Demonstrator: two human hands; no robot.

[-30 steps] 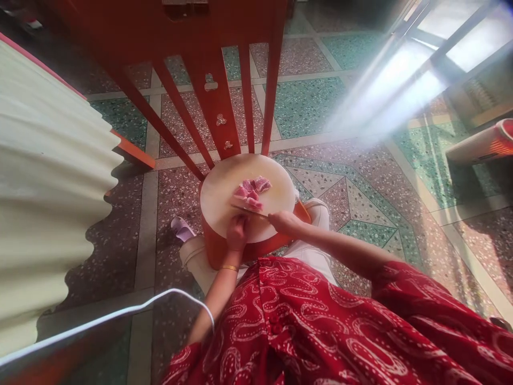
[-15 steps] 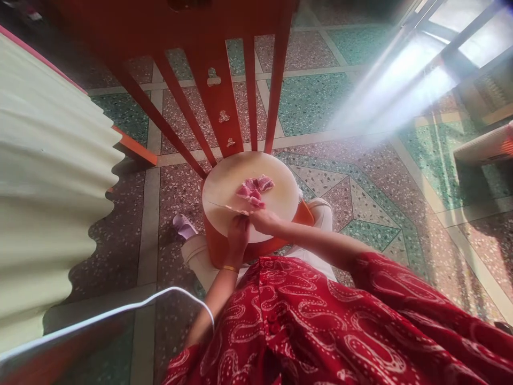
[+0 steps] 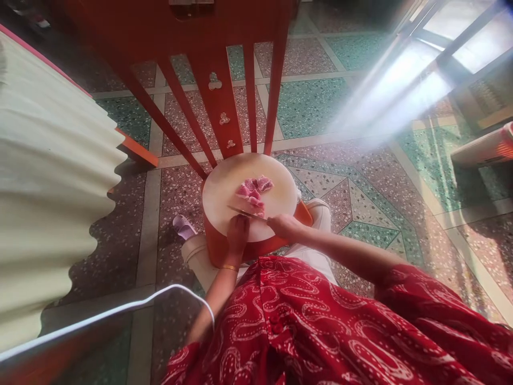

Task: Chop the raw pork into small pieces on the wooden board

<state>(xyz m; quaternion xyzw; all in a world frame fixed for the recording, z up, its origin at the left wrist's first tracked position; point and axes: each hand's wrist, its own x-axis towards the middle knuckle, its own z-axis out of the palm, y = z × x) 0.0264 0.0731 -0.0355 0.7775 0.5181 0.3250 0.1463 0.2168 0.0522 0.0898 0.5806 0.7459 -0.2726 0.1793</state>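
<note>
My right hand [image 3: 285, 225] is closed round the handle of a knife [image 3: 245, 212]. Its narrow blade points left across the near half of a round, pale cutting board [image 3: 218, 187]. Just on my side of the blade, my left hand [image 3: 238, 230] rests on the board with its fingers curled in. Whatever those fingers press or hold is hidden. Beyond the blade, several pieces of raw pink meat [image 3: 252, 188] lie in a loose heap near the board's middle, the closest ones near the blade.
The board lies on the seat of a red-brown chair [image 3: 218, 96] with a slatted back, between my knees. A pleated pale cloth [image 3: 48, 192] hangs at the left. A white cable [image 3: 132, 306] crosses the lower left. A pale box-like object [image 3: 481, 147] is at the far right.
My right hand has moved right, away from my left hand, drawing the knife with it; more of the blade shows. My left hand and the meat heap have hardly moved.
</note>
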